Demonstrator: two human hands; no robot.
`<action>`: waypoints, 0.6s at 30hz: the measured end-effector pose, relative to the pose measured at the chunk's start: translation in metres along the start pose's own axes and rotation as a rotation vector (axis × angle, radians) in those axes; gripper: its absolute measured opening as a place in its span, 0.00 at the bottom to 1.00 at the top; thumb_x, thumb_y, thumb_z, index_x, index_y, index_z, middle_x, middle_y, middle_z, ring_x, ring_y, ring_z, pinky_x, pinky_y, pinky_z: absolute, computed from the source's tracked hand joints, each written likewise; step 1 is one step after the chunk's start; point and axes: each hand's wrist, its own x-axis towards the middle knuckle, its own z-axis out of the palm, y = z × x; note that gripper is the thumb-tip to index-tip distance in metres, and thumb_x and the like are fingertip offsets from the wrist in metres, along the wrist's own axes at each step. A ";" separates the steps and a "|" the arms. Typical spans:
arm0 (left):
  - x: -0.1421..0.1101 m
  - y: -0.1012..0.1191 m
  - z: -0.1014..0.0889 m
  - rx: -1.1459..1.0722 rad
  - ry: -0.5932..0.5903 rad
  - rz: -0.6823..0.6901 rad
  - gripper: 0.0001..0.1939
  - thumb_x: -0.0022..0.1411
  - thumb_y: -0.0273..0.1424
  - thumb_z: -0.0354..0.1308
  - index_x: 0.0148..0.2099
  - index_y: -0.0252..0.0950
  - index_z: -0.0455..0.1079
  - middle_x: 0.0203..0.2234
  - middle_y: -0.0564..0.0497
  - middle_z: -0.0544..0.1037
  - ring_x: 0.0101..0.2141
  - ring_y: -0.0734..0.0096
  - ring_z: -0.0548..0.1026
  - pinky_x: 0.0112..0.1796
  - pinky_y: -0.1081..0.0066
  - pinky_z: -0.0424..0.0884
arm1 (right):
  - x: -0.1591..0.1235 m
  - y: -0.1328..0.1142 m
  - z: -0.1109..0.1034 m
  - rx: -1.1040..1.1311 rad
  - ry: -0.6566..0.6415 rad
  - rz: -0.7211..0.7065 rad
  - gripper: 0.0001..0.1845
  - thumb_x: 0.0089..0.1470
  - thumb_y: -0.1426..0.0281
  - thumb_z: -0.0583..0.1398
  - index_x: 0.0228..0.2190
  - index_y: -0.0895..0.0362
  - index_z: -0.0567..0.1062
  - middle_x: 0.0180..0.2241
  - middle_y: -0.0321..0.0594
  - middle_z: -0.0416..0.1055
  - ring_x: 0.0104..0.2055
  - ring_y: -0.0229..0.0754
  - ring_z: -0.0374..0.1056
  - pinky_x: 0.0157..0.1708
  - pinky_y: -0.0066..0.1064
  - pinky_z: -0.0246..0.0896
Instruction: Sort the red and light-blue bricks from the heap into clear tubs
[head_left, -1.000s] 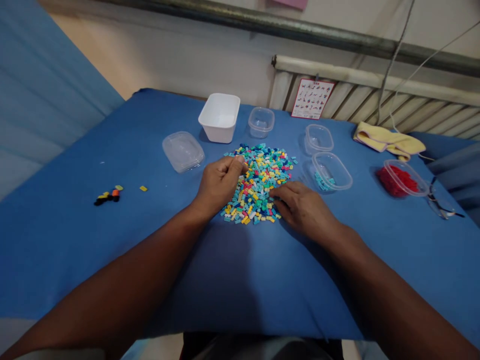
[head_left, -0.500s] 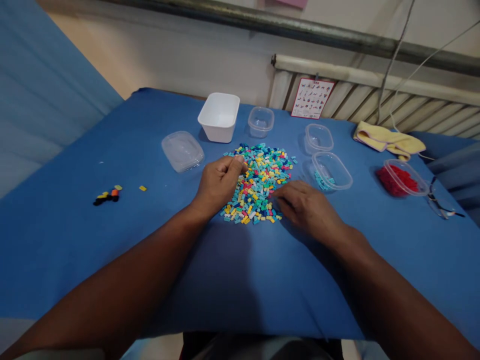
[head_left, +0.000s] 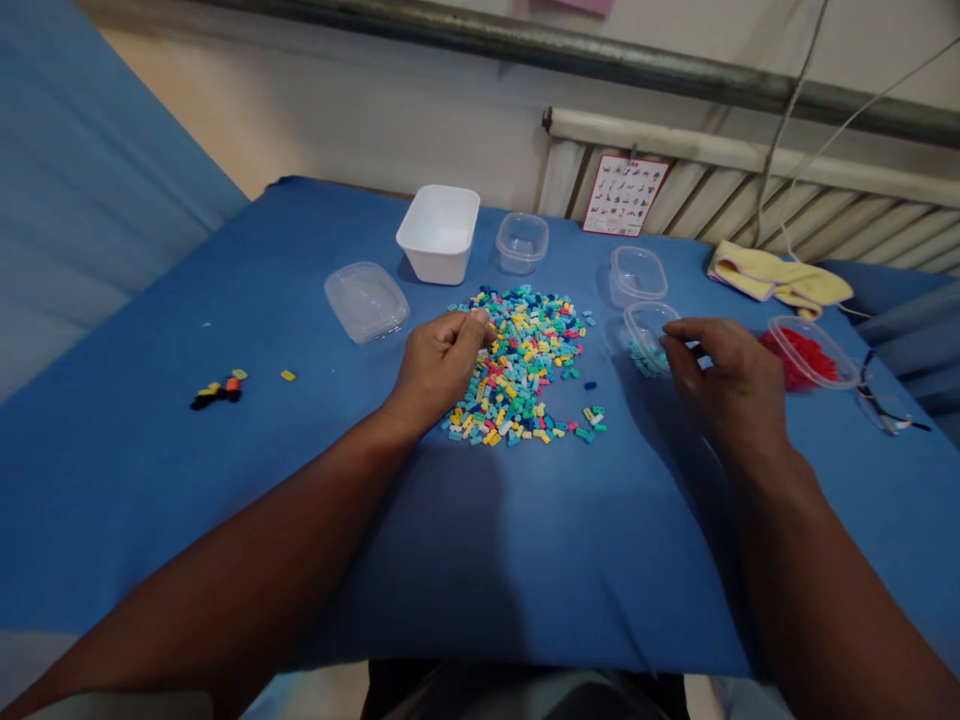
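Note:
A pile of small building bricks [head_left: 517, 360] in teal, yellow, green, red, white and dark blue covers the middle of the table. My left hand [head_left: 439, 365] rests at the pile's left side, closed, thumb pressed on the curled fingers; anything inside is hidden. My right hand [head_left: 724, 385] is raised beside a clear plastic container [head_left: 646, 318] with teal bricks [head_left: 646, 358] in it. Thumb and forefinger are pinched near its rim, and whatever they hold is too small to make out. Several loose bricks [head_left: 592, 418] lie right of the pile.
Behind stand a white tub [head_left: 438, 235] and two clear containers [head_left: 522, 243], [head_left: 637, 275]. A clear lid [head_left: 367, 302] lies left. Far right are a container of red bricks [head_left: 806, 360], glasses [head_left: 885, 405] and a yellow cloth [head_left: 780, 278]. Black, orange and yellow bricks [head_left: 217, 392] lie far left.
My right hand has moved from the pile's right edge, rightward, to the container with teal bricks. Several bricks now lie spread at the pile's right side. My left hand stays in place.

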 end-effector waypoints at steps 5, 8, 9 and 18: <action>0.000 0.002 0.000 0.013 0.011 -0.008 0.23 0.77 0.46 0.57 0.36 0.38 0.82 0.30 0.48 0.84 0.33 0.64 0.79 0.38 0.65 0.75 | -0.008 -0.047 0.009 0.205 -0.118 -0.155 0.08 0.72 0.68 0.62 0.49 0.51 0.82 0.45 0.46 0.85 0.46 0.51 0.82 0.48 0.46 0.79; 0.000 0.003 0.000 0.014 0.008 -0.007 0.23 0.77 0.47 0.57 0.36 0.37 0.82 0.31 0.48 0.84 0.34 0.65 0.79 0.38 0.65 0.75 | -0.015 -0.076 0.022 0.391 -0.294 -0.351 0.11 0.72 0.68 0.63 0.54 0.53 0.81 0.52 0.48 0.84 0.54 0.51 0.81 0.56 0.48 0.79; 0.000 0.003 0.000 0.013 0.004 -0.004 0.24 0.77 0.47 0.57 0.36 0.37 0.82 0.31 0.48 0.84 0.34 0.65 0.80 0.39 0.65 0.75 | -0.016 -0.084 0.027 0.423 -0.341 -0.404 0.12 0.73 0.68 0.64 0.55 0.53 0.81 0.55 0.49 0.83 0.57 0.51 0.80 0.59 0.49 0.78; -0.001 -0.002 0.000 -0.011 -0.011 0.012 0.25 0.78 0.49 0.57 0.37 0.37 0.82 0.32 0.48 0.84 0.35 0.64 0.80 0.41 0.64 0.75 | -0.020 -0.087 0.029 0.482 -0.438 -0.588 0.09 0.73 0.73 0.63 0.50 0.56 0.83 0.54 0.46 0.85 0.59 0.49 0.80 0.62 0.48 0.79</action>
